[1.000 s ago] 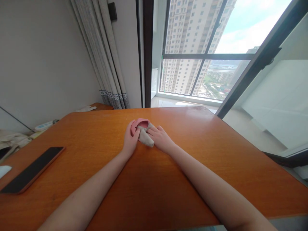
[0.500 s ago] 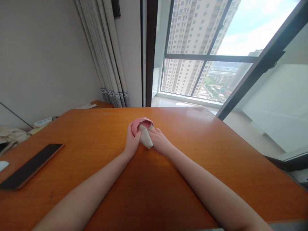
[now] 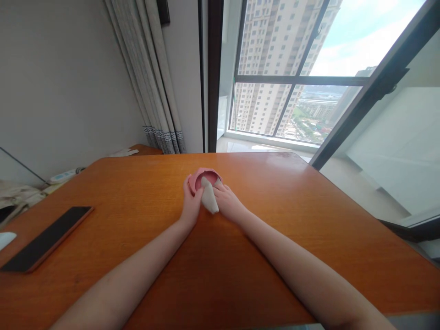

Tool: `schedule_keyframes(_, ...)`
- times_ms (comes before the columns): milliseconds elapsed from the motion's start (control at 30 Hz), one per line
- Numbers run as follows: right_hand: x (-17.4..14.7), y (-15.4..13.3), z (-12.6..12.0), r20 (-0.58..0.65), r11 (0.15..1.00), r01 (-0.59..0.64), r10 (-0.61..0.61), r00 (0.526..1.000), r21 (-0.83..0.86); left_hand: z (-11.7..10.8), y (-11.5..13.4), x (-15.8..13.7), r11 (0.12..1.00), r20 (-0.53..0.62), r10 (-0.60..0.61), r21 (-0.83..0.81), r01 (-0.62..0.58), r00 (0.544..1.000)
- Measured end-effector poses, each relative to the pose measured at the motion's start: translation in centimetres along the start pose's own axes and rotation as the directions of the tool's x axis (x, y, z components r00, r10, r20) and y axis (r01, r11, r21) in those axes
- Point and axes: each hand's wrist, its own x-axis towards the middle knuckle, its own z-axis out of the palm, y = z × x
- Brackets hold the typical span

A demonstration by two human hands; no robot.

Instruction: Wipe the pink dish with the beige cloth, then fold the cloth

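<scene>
A small pink bowl (image 3: pixel 196 177) is tipped on its side above the middle of the wooden table (image 3: pixel 144 183), its hollow facing me. My left hand (image 3: pixel 191 200) grips the bowl's left side, thumb at the near rim. A whitish cloth (image 3: pixel 210 198) hangs out of the bowl's mouth between my hands. My right hand (image 3: pixel 227 200) is closed on the cloth at the bowl's right rim. Some of its fingertips are hidden by the cloth and the rim.
A dark flat slab with an orange-brown edge (image 3: pixel 48 238) lies at the left, beside a white rounded object (image 3: pixel 6 239). A power strip (image 3: pixel 63 175) sits past the left edge. Behind the table are a grey curtain (image 3: pixel 147 82) and a large window (image 3: pixel 282 110).
The bowl has turned a little, so more of its inside shows. Both hands have shifted slightly with it, and the cloth still hangs from its mouth.
</scene>
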Motion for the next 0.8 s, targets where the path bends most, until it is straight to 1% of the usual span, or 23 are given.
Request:
schedule_keyframes(67, 0.1, 0.1, -0.1, 0.025, 1.000, 0.020, -0.020, 0.999, 0.016, -0.4, -0.3, 0.5, 0.998, -0.011, 0.000, 0.056, 0.001, 1.000)
schedule_keyframes(100, 0.1, 0.2, -0.1, 0.028, 0.999, 0.028, -0.028, 0.999, 0.015, -0.7, -0.3, 0.8, 0.996, -0.001, 0.025, 0.090, -0.025, 1.000)
schedule_keyframes(200, 0.0, 0.7, -0.2, 0.007, 0.999, 0.037, -0.037, 0.999, -0.012, -1.1, 0.6, 1.1, 0.976, 0.057, 0.150, 0.148, -0.157, 0.987)
schedule_keyframes(267, -0.1, 0.9, -0.2, -0.019, 0.999, 0.044, -0.045, 0.999, -0.025, -1.1, 1.1, 1.0, 0.968, 0.072, 0.190, 0.155, -0.199, 0.979)
schedule_keyframes(367, -0.2, 0.7, -0.2, -0.047, 0.997, 0.069, -0.070, 0.996, -0.022, -0.8, 1.2, 0.4, 0.978, 0.033, 0.156, 0.134, -0.159, 0.987)
schedule_keyframes(467, -0.1, 0.1, -0.1, -0.023, 0.998, 0.056, -0.057, 0.998, -0.027, -0.6, 0.6, 0.3, 0.992, -0.031, 0.087, 0.100, -0.083, 0.996)
schedule_keyframes(533, 0.0, -0.1, -0.2, 0.007, 0.999, 0.039, -0.038, 0.999, -0.026, -0.6, 0.3, 0.5, 0.994, -0.023, 0.045, 0.105, -0.042, 0.999)
schedule_keyframes(600, 0.1, 0.0, -0.5, 0.030, 0.999, 0.031, -0.031, 0.999, -0.015, -0.7, 0.5, 0.9, 0.991, -0.011, 0.029, 0.132, -0.028, 1.000)
schedule_keyframes(700, 0.3, 0.4, -1.5, 0.044, 0.999, 0.044, -0.043, 0.998, -0.008, -1.1, 1.5, 1.6, 0.981, -0.004, 0.088, 0.173, -0.086, 0.996)
schedule_keyframes(800, 0.2, 0.9, -2.3, 0.038, 0.998, 0.058, -0.057, 0.998, -0.020, -1.2, 2.7, 1.9, 0.959, 0.090, 0.162, 0.221, -0.178, 0.983)
